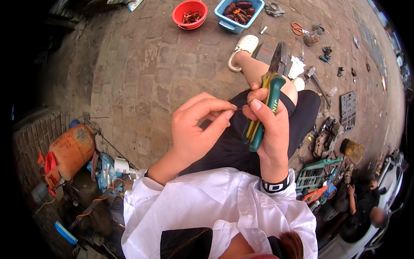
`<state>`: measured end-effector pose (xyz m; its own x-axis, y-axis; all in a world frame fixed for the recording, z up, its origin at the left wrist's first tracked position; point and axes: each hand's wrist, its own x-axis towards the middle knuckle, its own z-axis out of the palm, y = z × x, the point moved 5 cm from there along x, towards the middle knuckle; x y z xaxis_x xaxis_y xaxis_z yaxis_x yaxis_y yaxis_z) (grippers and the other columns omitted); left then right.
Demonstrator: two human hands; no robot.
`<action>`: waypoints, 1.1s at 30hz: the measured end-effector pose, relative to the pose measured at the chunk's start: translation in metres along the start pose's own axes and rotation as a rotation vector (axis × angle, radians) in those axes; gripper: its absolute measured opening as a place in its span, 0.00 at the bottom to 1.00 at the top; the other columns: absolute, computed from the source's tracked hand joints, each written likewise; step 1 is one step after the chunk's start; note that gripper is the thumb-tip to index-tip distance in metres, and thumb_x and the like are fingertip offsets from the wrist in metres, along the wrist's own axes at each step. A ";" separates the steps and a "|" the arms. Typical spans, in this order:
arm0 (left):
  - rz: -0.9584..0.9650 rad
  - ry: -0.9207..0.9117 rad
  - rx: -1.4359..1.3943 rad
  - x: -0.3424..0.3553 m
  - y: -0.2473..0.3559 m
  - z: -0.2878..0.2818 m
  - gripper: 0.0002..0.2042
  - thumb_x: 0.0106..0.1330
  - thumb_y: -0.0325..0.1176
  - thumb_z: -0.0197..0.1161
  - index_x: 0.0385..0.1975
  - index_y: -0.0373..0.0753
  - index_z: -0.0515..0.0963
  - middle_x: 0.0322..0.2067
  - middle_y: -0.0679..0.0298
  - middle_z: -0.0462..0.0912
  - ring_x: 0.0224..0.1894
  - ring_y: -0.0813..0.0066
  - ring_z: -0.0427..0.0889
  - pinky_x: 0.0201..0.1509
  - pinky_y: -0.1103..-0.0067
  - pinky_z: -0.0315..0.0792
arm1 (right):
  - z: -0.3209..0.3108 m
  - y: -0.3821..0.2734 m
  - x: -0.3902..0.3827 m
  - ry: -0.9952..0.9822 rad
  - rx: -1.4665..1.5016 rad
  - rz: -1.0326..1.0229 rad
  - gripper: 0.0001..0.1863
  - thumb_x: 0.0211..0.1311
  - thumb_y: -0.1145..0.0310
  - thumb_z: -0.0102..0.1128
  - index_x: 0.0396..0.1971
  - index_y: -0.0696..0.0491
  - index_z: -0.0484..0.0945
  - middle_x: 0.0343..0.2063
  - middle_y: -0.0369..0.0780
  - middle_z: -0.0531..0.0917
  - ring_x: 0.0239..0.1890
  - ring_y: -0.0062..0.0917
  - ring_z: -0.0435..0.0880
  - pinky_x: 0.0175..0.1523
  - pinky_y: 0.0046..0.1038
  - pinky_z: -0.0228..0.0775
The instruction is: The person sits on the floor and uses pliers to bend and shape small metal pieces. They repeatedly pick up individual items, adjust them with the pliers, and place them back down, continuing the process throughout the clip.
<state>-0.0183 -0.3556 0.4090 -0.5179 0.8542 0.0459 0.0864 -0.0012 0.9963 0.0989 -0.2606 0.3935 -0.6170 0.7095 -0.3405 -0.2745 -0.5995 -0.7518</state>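
Note:
My left hand [192, 125] is closed in a pinch, thumb against forefinger, on one end of a thin wire-like strand [242, 107]. The other end of the strand runs to the thumb and fingers of my right hand [272, 127]. That hand is also wrapped round a pair of pliers [273, 93] with green and yellow handles. Their dark jaws point up and away from me, and I cannot tell whether anything is between them. Both hands are above my lap, over dark shorts [224, 146].
A red bowl [176, 17] and a blue basin [221, 20] with reddish-brown pieces stand ahead. Orange-handled scissors [297, 29], a hammer [320, 88] and a black tool case [347, 108] lie right. An orange gas cylinder [73, 149] is at left. Another person [364, 196] is at lower right.

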 end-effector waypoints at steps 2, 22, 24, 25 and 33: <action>0.006 -0.002 -0.048 0.000 0.001 0.004 0.06 0.61 0.17 0.59 0.36 0.26 0.79 0.32 0.58 0.78 0.29 0.76 0.81 0.32 0.84 0.78 | -0.003 0.000 -0.001 -0.008 -0.006 0.001 0.07 0.57 0.74 0.63 0.35 0.57 0.77 0.37 0.33 0.74 0.31 0.11 0.70 0.37 0.15 0.61; -0.103 -0.087 -0.230 0.001 -0.001 0.018 0.02 0.55 0.20 0.62 0.23 0.32 0.77 0.23 0.68 0.72 0.23 0.87 0.66 0.25 0.87 0.57 | -0.007 0.003 -0.003 -0.104 0.196 -0.002 0.08 0.56 0.74 0.62 0.35 0.56 0.75 0.34 0.34 0.74 0.31 0.12 0.70 0.40 0.18 0.62; -0.044 -0.088 -0.141 0.001 0.001 0.017 0.02 0.54 0.19 0.62 0.22 0.33 0.76 0.23 0.68 0.71 0.23 0.87 0.65 0.25 0.86 0.57 | -0.008 0.000 -0.004 -0.037 0.064 -0.085 0.08 0.56 0.74 0.62 0.36 0.56 0.75 0.35 0.34 0.74 0.31 0.12 0.70 0.40 0.18 0.62; -0.027 -0.062 -0.139 0.001 0.003 0.017 0.03 0.52 0.19 0.62 0.21 0.33 0.75 0.22 0.69 0.70 0.21 0.88 0.64 0.23 0.86 0.56 | -0.009 -0.002 -0.005 -0.033 -0.014 -0.131 0.08 0.57 0.74 0.62 0.35 0.57 0.75 0.37 0.35 0.74 0.31 0.12 0.70 0.41 0.18 0.62; -0.085 0.008 -0.070 0.008 0.004 0.001 0.02 0.55 0.19 0.60 0.23 0.32 0.76 0.25 0.68 0.71 0.24 0.88 0.65 0.26 0.87 0.58 | -0.004 -0.028 -0.002 -0.170 -0.625 -0.293 0.10 0.57 0.71 0.61 0.37 0.59 0.79 0.52 0.44 0.71 0.45 0.22 0.74 0.51 0.24 0.65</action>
<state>-0.0213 -0.3477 0.4136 -0.5274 0.8487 -0.0391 -0.0176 0.0351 0.9992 0.1110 -0.2437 0.4134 -0.7032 0.7108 -0.0197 -0.0042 -0.0318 -0.9995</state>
